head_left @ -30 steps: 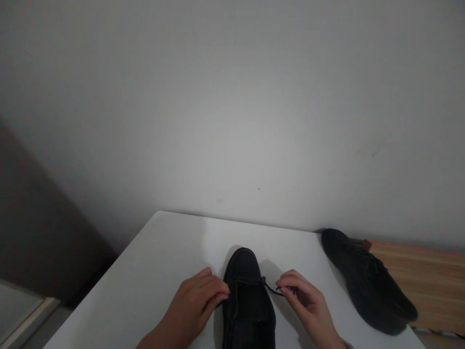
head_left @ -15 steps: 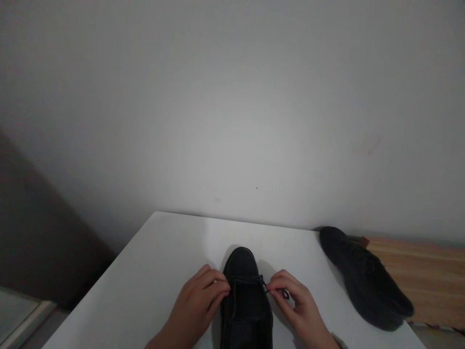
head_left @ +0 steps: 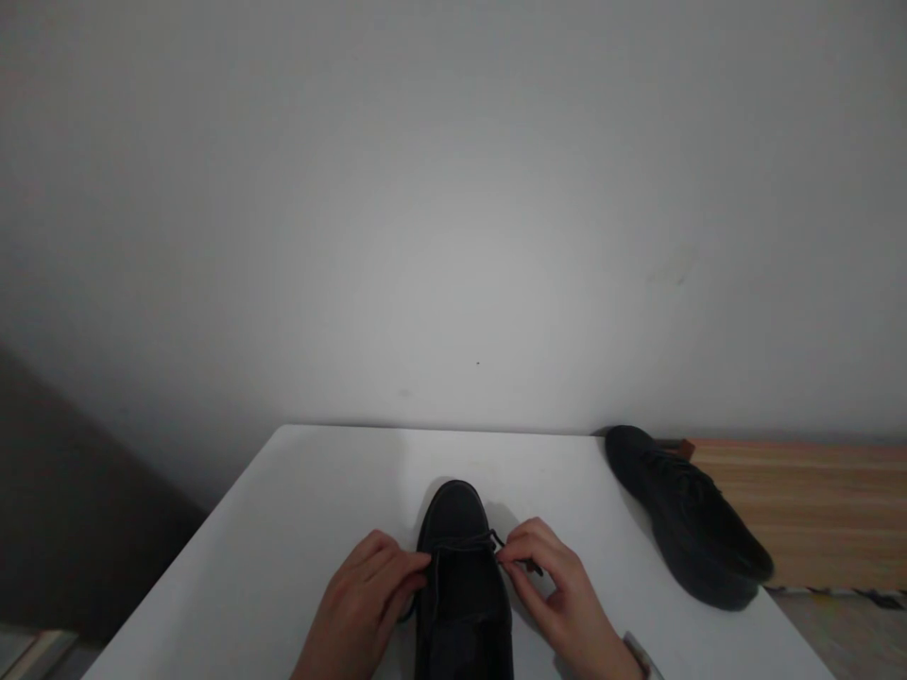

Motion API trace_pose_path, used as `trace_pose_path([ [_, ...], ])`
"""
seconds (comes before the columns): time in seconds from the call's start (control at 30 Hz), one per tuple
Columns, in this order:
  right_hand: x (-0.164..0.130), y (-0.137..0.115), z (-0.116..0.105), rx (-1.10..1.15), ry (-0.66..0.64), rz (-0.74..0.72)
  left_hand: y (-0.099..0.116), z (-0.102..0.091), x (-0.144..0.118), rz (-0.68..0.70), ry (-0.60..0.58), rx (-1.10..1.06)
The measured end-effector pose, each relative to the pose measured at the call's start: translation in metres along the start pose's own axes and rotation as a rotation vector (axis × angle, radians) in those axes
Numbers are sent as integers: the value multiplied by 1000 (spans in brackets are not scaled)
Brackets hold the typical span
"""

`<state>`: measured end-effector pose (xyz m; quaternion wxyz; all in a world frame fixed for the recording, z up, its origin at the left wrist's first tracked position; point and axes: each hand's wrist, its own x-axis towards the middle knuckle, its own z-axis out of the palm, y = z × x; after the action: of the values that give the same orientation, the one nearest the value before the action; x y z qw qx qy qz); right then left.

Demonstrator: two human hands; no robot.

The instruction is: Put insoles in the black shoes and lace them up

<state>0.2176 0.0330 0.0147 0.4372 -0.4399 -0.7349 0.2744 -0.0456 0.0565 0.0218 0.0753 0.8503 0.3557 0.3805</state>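
Note:
A black lace-up shoe (head_left: 460, 567) stands on the white table (head_left: 298, 510), toe pointing away from me. My left hand (head_left: 365, 600) rests against the shoe's left side, fingertips pinched at the lace by the eyelets. On the right side of the shoe, my right hand (head_left: 556, 590) pinches the black shoelace (head_left: 496, 542) close to the tongue. The lace runs taut across the top of the shoe between both hands. The shoe's heel is cut off by the lower edge of the view.
A second black shoe (head_left: 684, 519) lies at the table's right edge, toe toward the wall. A wooden surface (head_left: 814, 510) adjoins the table on the right. A plain grey wall (head_left: 453, 208) rises right behind the table.
My right hand has drawn in toward the shoe, shortening the free lace. Both hands now sit tighter against the eyelets. The view has shifted a little to the right.

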Motion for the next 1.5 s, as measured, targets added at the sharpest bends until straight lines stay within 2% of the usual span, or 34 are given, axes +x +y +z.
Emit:
trace_pose_path([
  [0.1, -1, -2, -1, -45, 10, -8, 0, 0, 0, -55, -9, 13],
  [0.3, -2, -1, 1, -136, 50, -33, 3, 1, -2, -42, -17, 3],
  [0.47, -5, 1, 3, -133, 94, 21, 2, 5, -8, -18, -41, -8],
  [0.7, -5, -5, 7, -141, 102, 55, 8, 7, -11, -167, -123, -35],
  [0.83, -9, -17, 9, -180, 68, 33, 17, 3, -8, -163, -99, -72],
  [0.97, -14, -30, 9, -242, 9, 83, 31, 1, -4, -186, -93, -26],
  [1.17, -9, -47, 9, -416, -186, 149, 47, 3, 6, -273, -261, 128],
  [1.37, 1, -60, 14, -644, -335, 195, 54, 4, 17, -244, -373, 273],
  [1.5, 12, -71, 20, -788, -379, 266, 63, 1, 30, -346, -479, 285],
])
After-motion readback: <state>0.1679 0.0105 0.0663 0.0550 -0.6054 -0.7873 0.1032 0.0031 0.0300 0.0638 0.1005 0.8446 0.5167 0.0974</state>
